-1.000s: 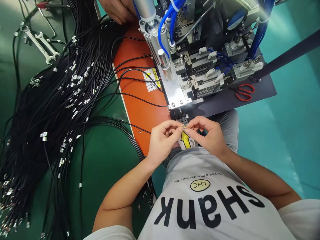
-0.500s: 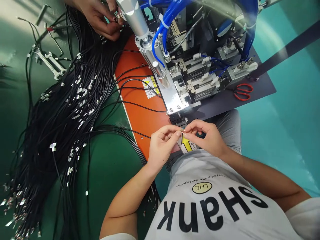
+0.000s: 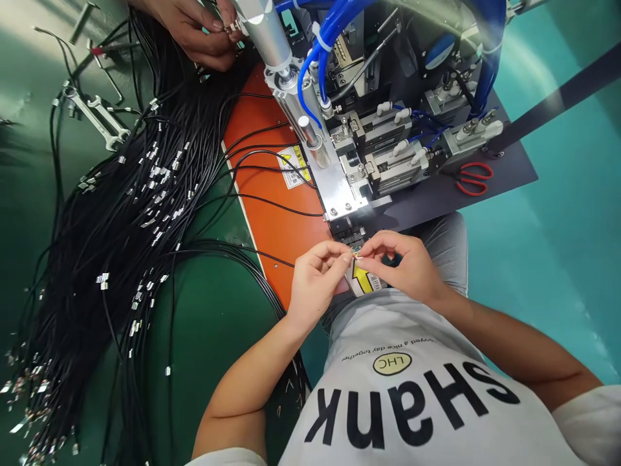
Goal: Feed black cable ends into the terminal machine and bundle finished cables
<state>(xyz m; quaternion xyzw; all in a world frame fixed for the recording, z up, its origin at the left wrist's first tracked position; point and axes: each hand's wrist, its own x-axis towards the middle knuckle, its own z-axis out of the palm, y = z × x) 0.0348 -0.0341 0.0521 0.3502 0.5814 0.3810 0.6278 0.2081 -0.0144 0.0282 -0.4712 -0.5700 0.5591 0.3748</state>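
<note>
My left hand (image 3: pixel 316 277) is closed in a pinch at the front edge of the machine, where a black cable (image 3: pixel 272 259) runs in under it from the left. Facing it, my right hand (image 3: pixel 403 264) pinches with thumb and forefinger at the same spot. Between the fingertips show fine coloured wires (image 3: pixel 356 253), very small and partly covered by the fingers. Just below them is a label with a yellow arrow (image 3: pixel 361 277). Right above the hands stands the metal press head (image 3: pixel 334 188) of the machine.
A large bundle of black cables (image 3: pixel 92 278) with metal ends covers the green table (image 3: pixel 208 362). Wrenches (image 3: pixel 99 116) lie at upper left. Another person's hand (image 3: pixel 204 32) works at the top. Red-handled scissors (image 3: pixel 474 178) rest on the machine's dark base. Blue air hoses (image 3: pixel 334 29) arch overhead.
Both hands stay at the same spot, with only slight finger movement. Coloured wires show a little more between the fingertips. The other person's hand has shifted slightly.
</note>
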